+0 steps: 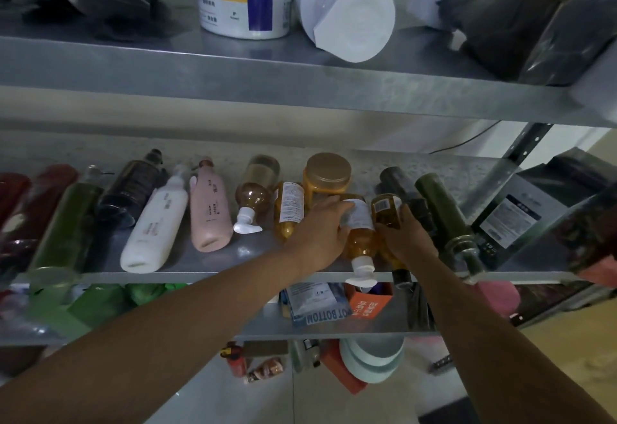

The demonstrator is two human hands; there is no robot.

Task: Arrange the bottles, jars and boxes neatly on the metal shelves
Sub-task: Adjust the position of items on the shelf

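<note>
On the middle metal shelf (253, 251), our left grip (320, 233) curls over an amber pump bottle (362, 243) lying on its side, pump toward us. Just beside it, our right grip (409, 236) clasps a second amber bottle (387, 210), near the gold-lidded jar (329, 169).

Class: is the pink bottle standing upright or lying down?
Lying down: the pink bottle rests lengthwise on the shelf, base towards the camera.

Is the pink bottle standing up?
No, the pink bottle lies flat on the middle shelf beside the white bottle.
</note>
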